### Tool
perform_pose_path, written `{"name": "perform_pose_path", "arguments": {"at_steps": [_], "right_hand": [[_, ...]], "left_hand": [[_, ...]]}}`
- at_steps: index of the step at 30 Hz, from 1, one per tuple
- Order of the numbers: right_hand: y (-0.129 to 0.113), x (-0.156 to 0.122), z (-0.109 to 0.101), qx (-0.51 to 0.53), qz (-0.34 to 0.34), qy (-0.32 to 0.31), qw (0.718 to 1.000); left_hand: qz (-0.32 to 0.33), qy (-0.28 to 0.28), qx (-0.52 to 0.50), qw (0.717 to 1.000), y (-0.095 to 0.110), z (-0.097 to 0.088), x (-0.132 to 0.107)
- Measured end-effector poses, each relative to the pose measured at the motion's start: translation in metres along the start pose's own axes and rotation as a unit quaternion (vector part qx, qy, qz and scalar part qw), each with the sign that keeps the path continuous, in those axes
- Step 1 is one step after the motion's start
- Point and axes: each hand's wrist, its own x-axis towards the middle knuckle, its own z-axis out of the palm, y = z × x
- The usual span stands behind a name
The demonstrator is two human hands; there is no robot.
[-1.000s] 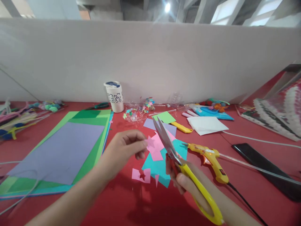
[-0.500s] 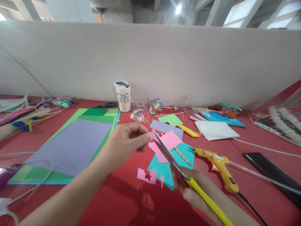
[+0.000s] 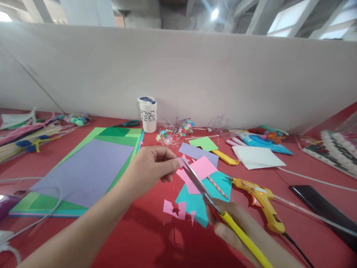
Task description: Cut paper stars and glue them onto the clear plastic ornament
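Pink star [image 3: 187,161]: pinched by its near edge in the left hand [image 3: 156,166], raised above the red tabletop [image 3: 145,232]
Left-hand grip: thumb and forefinger pressed together on the star alone, the other fingers curled in
Yellow-handled scissors [image 3: 225,217]: held in the right hand [image 3: 228,236], blades nearly together, tips brought up to the star just beside the left fingertips; whether paper is caught between the blades cannot be told
Right-hand grip: closed around the handles, partly hidden by them
Pink sheets [image 3: 205,167]: laid behind the blades, right of the left-hand pinch, overlapping a teal sheet [image 3: 192,206]
Star-holed offcut [image 3: 167,208]: left lying on the near side of the left-hand pinch, a pink sliver [image 3: 192,218] near it
Striped pencil [image 3: 217,187]: laid on the teal sheet, just beyond the right-hand grip
Yellow glue gun [image 3: 260,195]: laid to the right of the right-hand grip
Lavender sheet [image 3: 89,169]: stacked on green paper [image 3: 122,141], left of the left-hand grip
White tumbler [image 3: 149,116]: stood upright well beyond the left-hand grip
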Motion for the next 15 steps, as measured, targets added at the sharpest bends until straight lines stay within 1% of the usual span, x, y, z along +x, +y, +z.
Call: {"name": "perform_pose_path", "arguments": {"at_steps": [2,4,7,11,15], "right_hand": [[0.007,0.002,-0.001,-0.017,0.0,-0.033,0.999],[0.012,0.003,-0.001,-0.021,-0.009,-0.039,0.999],[0.012,0.002,-0.001,-0.015,-0.013,-0.013,1.0],[0.002,-0.001,0.002,-0.006,0.003,0.015,1.0],[-0.003,-0.002,0.004,0.074,0.021,0.036,0.996]], "left_hand": [[-0.003,0.004,0.005,1.0,-0.001,0.0,0.001],[-0.007,0.01,0.008,1.0,-0.001,0.001,0.001],[-0.014,0.02,-0.004,1.0,-0.001,0.004,0.001],[-0.004,0.001,-0.031,1.0,0.0,0.008,0.001],[-0.01,-0.033,-0.031,0.999,-0.001,0.011,0.0]]}}
